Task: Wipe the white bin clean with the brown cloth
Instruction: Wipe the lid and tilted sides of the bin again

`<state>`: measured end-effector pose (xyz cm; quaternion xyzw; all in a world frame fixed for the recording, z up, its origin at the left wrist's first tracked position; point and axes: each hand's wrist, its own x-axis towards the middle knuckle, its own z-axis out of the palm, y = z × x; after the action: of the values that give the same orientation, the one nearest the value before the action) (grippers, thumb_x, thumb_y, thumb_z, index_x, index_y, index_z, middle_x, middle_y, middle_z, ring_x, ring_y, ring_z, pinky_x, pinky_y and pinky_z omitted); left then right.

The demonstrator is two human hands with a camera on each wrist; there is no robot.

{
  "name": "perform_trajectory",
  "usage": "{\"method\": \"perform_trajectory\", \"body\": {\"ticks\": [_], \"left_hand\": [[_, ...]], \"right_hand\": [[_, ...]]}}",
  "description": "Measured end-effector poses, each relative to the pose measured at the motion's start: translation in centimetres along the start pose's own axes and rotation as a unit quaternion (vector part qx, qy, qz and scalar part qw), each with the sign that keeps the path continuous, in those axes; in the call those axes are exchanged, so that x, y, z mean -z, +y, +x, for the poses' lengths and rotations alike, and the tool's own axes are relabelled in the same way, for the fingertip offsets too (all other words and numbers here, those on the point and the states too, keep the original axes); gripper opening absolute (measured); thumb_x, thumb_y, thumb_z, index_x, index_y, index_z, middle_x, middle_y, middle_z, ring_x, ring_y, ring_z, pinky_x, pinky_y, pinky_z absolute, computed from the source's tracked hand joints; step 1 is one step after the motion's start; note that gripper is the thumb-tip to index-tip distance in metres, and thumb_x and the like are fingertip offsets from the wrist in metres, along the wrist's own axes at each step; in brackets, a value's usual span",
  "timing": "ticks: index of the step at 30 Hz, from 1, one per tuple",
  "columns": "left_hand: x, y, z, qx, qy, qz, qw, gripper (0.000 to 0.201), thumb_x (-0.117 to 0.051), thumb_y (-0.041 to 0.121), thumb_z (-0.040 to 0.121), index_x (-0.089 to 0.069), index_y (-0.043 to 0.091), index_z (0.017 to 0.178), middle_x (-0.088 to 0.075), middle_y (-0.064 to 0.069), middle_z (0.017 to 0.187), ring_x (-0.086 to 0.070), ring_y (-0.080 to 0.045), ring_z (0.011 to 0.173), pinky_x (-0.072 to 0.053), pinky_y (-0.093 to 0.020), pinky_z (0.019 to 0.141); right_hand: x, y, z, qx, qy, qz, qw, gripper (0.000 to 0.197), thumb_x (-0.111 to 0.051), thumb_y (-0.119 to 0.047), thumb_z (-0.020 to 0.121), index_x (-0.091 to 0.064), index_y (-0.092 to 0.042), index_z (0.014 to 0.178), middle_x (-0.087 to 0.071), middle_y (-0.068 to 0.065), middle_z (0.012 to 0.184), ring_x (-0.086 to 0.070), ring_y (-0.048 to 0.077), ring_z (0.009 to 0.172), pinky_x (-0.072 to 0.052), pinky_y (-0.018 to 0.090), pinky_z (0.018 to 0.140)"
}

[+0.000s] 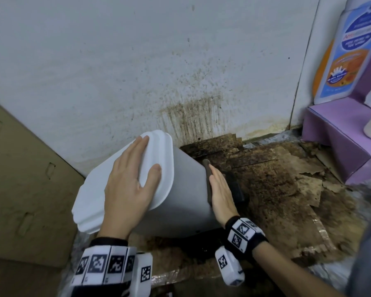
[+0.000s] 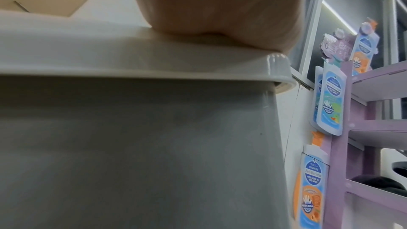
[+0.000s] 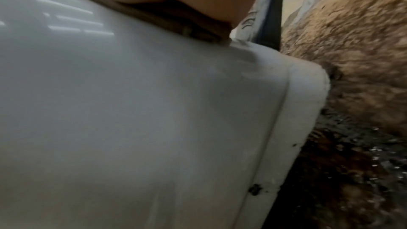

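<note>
Head view: I see the bin (image 1: 180, 202) tilted on the stained floor (image 1: 276, 189). Left hand (image 1: 129, 185) lies flat on its lid (image 1: 90, 196); right hand (image 1: 221, 194), fingers straight, presses the cloth (image 1: 208, 179) to its side. Judged light, stiff, slippery; steady it at the lid.

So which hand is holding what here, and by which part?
Left hand rests flat on the tilted white plastic bin's lid; right hand presses the brown cloth flat against the bin's side.
</note>
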<state>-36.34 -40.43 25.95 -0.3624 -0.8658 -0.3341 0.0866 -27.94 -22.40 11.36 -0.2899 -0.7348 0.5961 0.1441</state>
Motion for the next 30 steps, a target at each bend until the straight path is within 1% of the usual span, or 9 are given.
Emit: {"method": "perform_trajectory", "body": {"ticks": [3, 8, 14, 17, 20, 22, 24, 28, 30], "left_hand": [[-0.3, 0.0, 0.0, -0.003, 0.001, 0.009, 1.0, 0.063, -0.036, 0.056, 0.096, -0.035, 0.034, 0.155, -0.038, 0.015, 0.159, -0.036, -0.009, 0.144, -0.032, -0.038, 0.116], [-0.2, 0.0, -0.1, -0.009, 0.011, 0.006, 1.0, 0.065, -0.035, 0.06, 0.094, -0.034, 0.037, 0.155, -0.035, 0.02, 0.16, -0.034, -0.005, 0.145, -0.032, -0.035, 0.115], [0.3, -0.6, -0.2, -0.005, 0.004, -0.007, 1.0, 0.065, -0.035, 0.062, 0.095, -0.034, 0.039, 0.155, -0.034, 0.023, 0.16, -0.032, -0.003, 0.146, -0.031, -0.034, 0.116], [0.3, -0.6, -0.2, -0.004, 0.004, -0.003, 1.0, 0.064, -0.036, 0.06, 0.095, -0.033, 0.039, 0.155, -0.033, 0.023, 0.16, -0.032, -0.003, 0.146, -0.03, -0.033, 0.115], [0.2, -0.4, -0.2, -0.007, 0.006, 0.0, 1.0, 0.063, -0.037, 0.059, 0.096, -0.033, 0.04, 0.155, -0.034, 0.024, 0.16, -0.032, -0.002, 0.146, -0.029, -0.032, 0.114], [-0.1, -0.1, -0.2, -0.01, 0.004, 0.003, 1.0, 0.063, -0.037, 0.058, 0.095, -0.033, 0.04, 0.155, -0.034, 0.023, 0.16, -0.032, -0.002, 0.146, -0.028, -0.031, 0.114], [-0.4, 0.2, -0.1, -0.012, 0.003, 0.009, 1.0, 0.063, -0.037, 0.058, 0.095, -0.034, 0.039, 0.155, -0.034, 0.022, 0.16, -0.031, -0.002, 0.146, -0.028, -0.03, 0.115], [-0.8, 0.6, 0.2, -0.006, 0.004, 0.019, 1.0, 0.064, -0.034, 0.058, 0.095, -0.034, 0.036, 0.155, -0.035, 0.018, 0.161, -0.032, -0.005, 0.145, -0.028, -0.033, 0.116], [-1.0, 0.8, 0.4, -0.005, 0.004, 0.022, 1.0, 0.065, -0.033, 0.058, 0.095, -0.035, 0.035, 0.156, -0.035, 0.017, 0.161, -0.032, -0.007, 0.146, -0.027, -0.031, 0.116]], "right_hand": [[-0.6, -2.4, -0.6, 0.012, -0.003, 0.007, 1.0, 0.047, -0.019, -0.036, 0.11, -0.017, -0.038, 0.158, -0.011, -0.018, 0.166, -0.003, -0.002, 0.152, 0.001, 0.029, 0.126], [-2.2, -7.8, -2.2, 0.136, -0.049, 0.012, 0.989, 0.049, -0.008, -0.05, 0.102, -0.001, -0.053, 0.151, 0.007, -0.039, 0.157, 0.013, -0.018, 0.145, 0.005, 0.026, 0.124], [-2.4, -6.4, -2.0, 0.22, -0.03, -0.031, 0.975, 0.054, -0.013, -0.046, 0.106, -0.007, -0.039, 0.159, -0.003, -0.025, 0.166, 0.004, -0.006, 0.152, -0.003, 0.028, 0.124], [-1.7, -3.0, -1.0, 0.179, -0.001, -0.014, 0.984, 0.052, -0.015, -0.052, 0.102, -0.015, -0.047, 0.154, -0.014, -0.024, 0.165, -0.006, -0.006, 0.152, -0.01, 0.031, 0.127], [-0.5, 0.4, -0.2, 0.089, 0.01, 0.009, 0.996, 0.037, -0.021, -0.043, 0.106, -0.021, -0.058, 0.141, -0.021, -0.027, 0.159, -0.011, -0.009, 0.149, -0.011, 0.036, 0.127], [0.2, 1.8, 0.0, 0.049, 0.008, 0.01, 0.999, 0.038, -0.023, -0.038, 0.109, -0.023, -0.06, 0.14, -0.022, -0.03, 0.157, -0.012, -0.007, 0.149, -0.011, 0.04, 0.127], [0.4, 2.0, 0.2, 0.034, 0.005, 0.005, 0.999, 0.04, -0.023, -0.036, 0.11, -0.022, -0.056, 0.145, -0.021, -0.027, 0.161, -0.01, -0.006, 0.15, -0.008, 0.04, 0.127], [-0.1, 0.0, -0.1, 0.009, 0.004, 0.007, 1.0, 0.047, -0.022, -0.027, 0.111, -0.017, -0.037, 0.157, -0.012, -0.015, 0.167, -0.003, -0.01, 0.144, 0.0, 0.029, 0.126], [-0.6, -1.6, -0.4, 0.022, 0.009, 0.019, 1.0, 0.047, -0.02, -0.029, 0.111, -0.015, -0.036, 0.157, -0.01, -0.014, 0.168, -0.003, -0.009, 0.147, 0.0, 0.029, 0.126]]}}
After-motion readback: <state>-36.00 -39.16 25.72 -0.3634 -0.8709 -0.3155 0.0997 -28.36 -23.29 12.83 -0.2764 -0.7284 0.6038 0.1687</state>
